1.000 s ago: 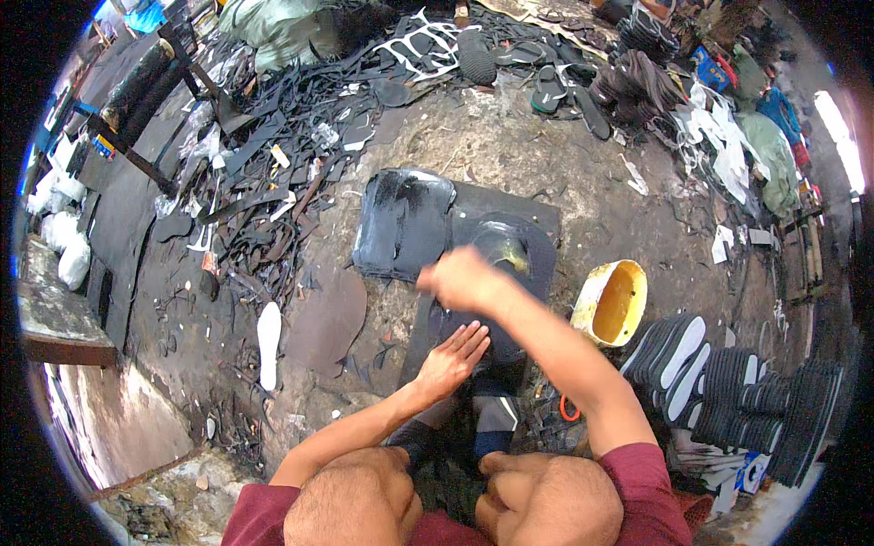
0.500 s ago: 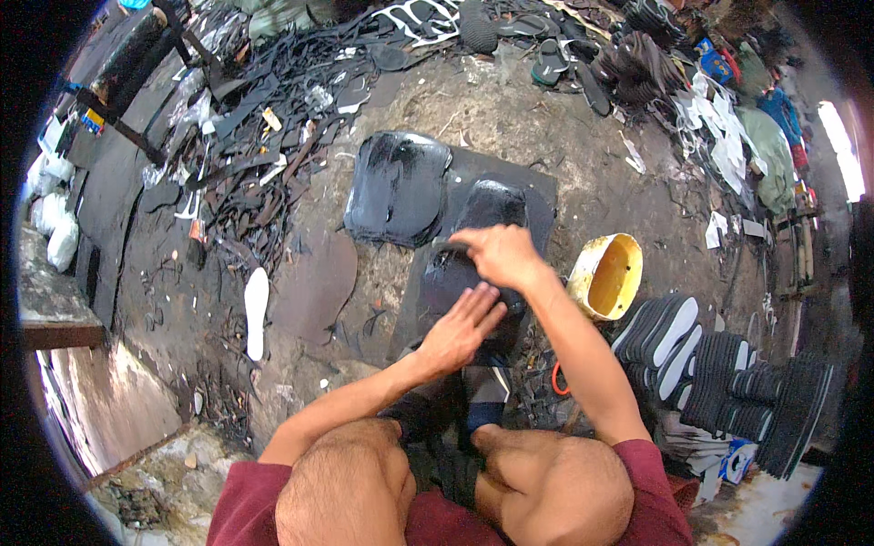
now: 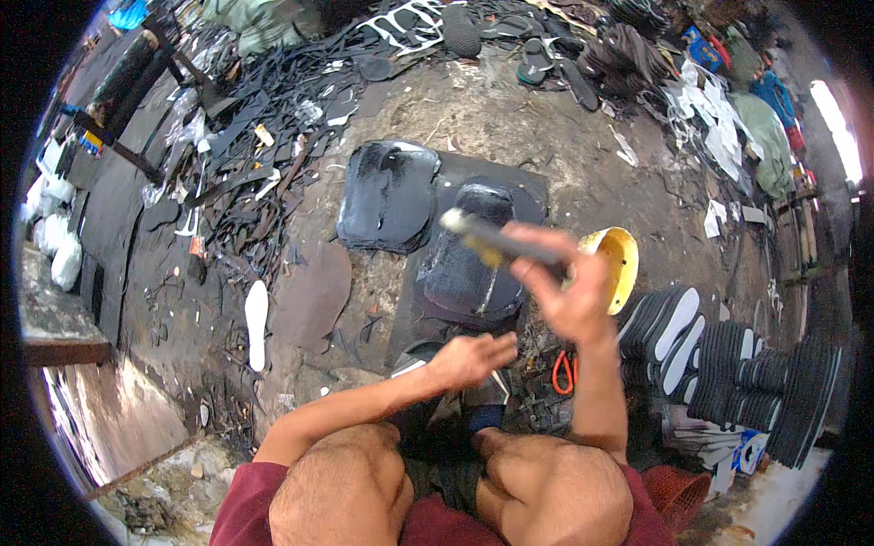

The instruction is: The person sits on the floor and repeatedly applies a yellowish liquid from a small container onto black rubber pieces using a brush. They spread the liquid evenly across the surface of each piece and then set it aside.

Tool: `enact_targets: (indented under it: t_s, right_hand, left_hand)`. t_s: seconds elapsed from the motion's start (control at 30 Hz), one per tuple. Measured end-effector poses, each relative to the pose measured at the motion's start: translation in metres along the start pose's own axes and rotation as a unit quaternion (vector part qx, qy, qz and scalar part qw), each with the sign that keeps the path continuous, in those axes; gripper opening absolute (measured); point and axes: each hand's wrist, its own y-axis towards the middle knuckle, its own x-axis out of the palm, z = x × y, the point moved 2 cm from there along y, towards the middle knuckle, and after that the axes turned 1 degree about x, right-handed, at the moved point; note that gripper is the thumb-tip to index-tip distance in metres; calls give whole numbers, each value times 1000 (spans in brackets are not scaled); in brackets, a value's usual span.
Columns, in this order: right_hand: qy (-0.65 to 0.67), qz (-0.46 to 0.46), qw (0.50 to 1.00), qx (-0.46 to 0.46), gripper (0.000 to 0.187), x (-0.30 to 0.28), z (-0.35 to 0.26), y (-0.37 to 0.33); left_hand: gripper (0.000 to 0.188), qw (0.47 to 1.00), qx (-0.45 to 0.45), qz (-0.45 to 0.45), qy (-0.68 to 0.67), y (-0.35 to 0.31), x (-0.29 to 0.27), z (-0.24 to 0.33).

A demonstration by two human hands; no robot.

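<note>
My right hand [image 3: 578,287] grips a glue brush [image 3: 514,244] with a dark handle, held over the black pieces and blurred by motion. A pale strand [image 3: 489,293] shows below it on a black sheet piece [image 3: 464,282], which looks wet and shiny and lies on a dark flat mat [image 3: 533,185]. My left hand [image 3: 473,359] hovers at the near edge of this piece, fingers loosely stretched to the right, holding nothing visible. Left of the mat lies a stack of black pieces [image 3: 387,200] with shiny smears. A yellow container [image 3: 621,264] stands right beside my right wrist, partly hidden by it.
Stacked dark soles [image 3: 651,332] with white insoles stand at the right, near orange-handled scissors [image 3: 564,371]. One white insole [image 3: 258,325] and a brown sheet [image 3: 314,296] lie left. Heaped black scraps [image 3: 273,136] spread across the back left; sandals [image 3: 535,64] lie at the back.
My right hand has moved right and up from the black piece and now holds the brush. My left hand has drawn back toward my knees, off the piece.
</note>
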Motion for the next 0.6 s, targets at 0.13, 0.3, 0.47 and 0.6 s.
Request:
enact_targets:
  t_s: [0.13,0.3,0.47,0.6]
  right_hand:
    - [-114,-31,992,38,39,-42,80,61]
    - [-183,-197,963,28,53,-11,193,61]
    - [-311,-304,883,-175,43,15,175,87]
    - [-245,-246,914,209,50,-48,225,65]
  left_hand:
    - [51,990,-115,20,81,35,-26,-21]
    - [50,981,-148,-30,123,45,-10,-28]
    - [52,980,-161,-49,106,39,-12,-34]
    - [50,984,-157,-45,74,43,-20,-35]
